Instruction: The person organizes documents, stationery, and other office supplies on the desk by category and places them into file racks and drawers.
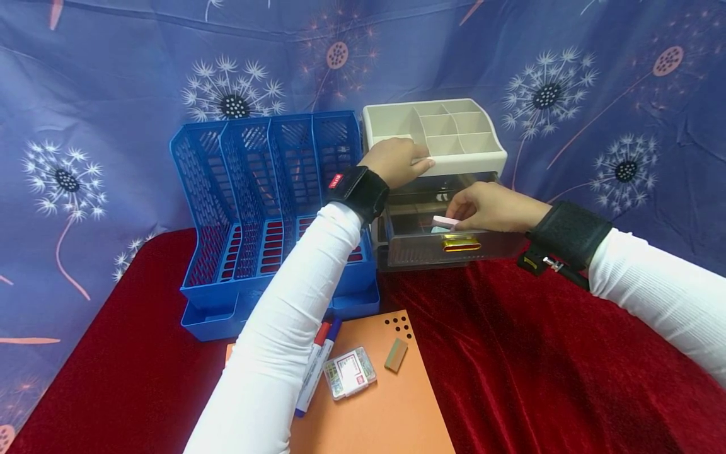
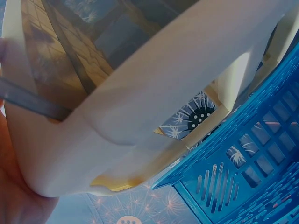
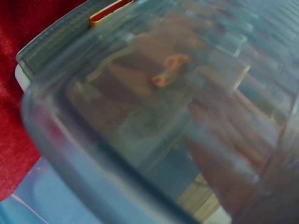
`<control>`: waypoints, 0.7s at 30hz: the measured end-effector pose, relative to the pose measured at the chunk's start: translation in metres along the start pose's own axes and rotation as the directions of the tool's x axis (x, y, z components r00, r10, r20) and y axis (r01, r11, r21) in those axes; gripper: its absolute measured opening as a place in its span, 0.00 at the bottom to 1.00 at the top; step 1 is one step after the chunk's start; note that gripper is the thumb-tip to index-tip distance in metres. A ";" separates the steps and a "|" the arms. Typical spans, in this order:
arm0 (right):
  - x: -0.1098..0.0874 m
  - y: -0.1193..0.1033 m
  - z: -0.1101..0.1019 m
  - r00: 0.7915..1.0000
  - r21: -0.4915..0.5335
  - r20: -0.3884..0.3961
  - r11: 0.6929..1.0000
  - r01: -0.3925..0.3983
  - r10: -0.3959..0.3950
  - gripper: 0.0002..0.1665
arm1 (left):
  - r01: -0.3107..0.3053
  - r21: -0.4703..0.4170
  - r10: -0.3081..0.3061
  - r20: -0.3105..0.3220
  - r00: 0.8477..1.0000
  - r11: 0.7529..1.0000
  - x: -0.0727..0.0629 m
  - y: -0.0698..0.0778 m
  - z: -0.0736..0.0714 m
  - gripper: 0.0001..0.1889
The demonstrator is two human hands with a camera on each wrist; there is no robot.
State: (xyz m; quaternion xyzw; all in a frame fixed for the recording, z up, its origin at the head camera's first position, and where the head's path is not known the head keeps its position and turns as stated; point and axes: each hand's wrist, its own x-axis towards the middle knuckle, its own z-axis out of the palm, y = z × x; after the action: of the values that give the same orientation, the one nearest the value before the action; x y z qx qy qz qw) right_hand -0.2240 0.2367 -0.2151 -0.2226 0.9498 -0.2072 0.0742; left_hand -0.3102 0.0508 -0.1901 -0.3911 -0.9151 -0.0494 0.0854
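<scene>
A white desk organizer [image 1: 397,118] with a divided top has a clear drawer [image 1: 414,251] pulled out, with a gold handle [image 1: 461,243]. My left hand [image 1: 397,161] grips the front left rim of its top; in the left wrist view, part of that hand [image 2: 21,196] wraps the white side. My right hand [image 1: 490,207] reaches into the drawer from above, pinching a small pink and pale block [image 1: 445,222] low behind the drawer front. Seen through the clear plastic in the right wrist view, the fingers [image 3: 219,126] look blurred.
Left of the organizer stands a blue file rack [image 1: 249,280] with several slots. In front, an orange folder [image 1: 391,416] carries two markers [image 1: 317,369], a clear box of small items [image 1: 350,373] and a green-brown eraser [image 1: 396,355]. Red cloth [image 1: 510,353] covers the table.
</scene>
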 end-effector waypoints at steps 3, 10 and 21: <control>-0.001 0.000 0.000 1.000 -0.001 -0.009 1.000 0.000 0.000 0.08 | 0.002 -0.001 -0.002 0.002 1.000 1.000 0.000 0.000 0.000 0.18; -0.003 -0.002 0.000 1.000 0.002 -0.025 1.000 -0.004 0.004 0.08 | 0.000 0.001 0.000 0.001 1.000 1.000 0.001 0.000 0.001 0.18; -0.003 -0.001 0.000 0.998 -0.008 -0.062 1.000 0.030 -0.030 0.07 | -0.001 0.005 0.001 -0.003 1.000 1.000 0.000 0.000 0.000 0.18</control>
State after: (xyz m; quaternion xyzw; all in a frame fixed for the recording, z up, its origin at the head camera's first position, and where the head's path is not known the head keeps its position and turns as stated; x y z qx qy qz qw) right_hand -0.2209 0.2369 -0.2142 -0.2306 0.9488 -0.2119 0.0406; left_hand -0.3104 0.0513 -0.1905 -0.3912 -0.9149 -0.0478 0.0876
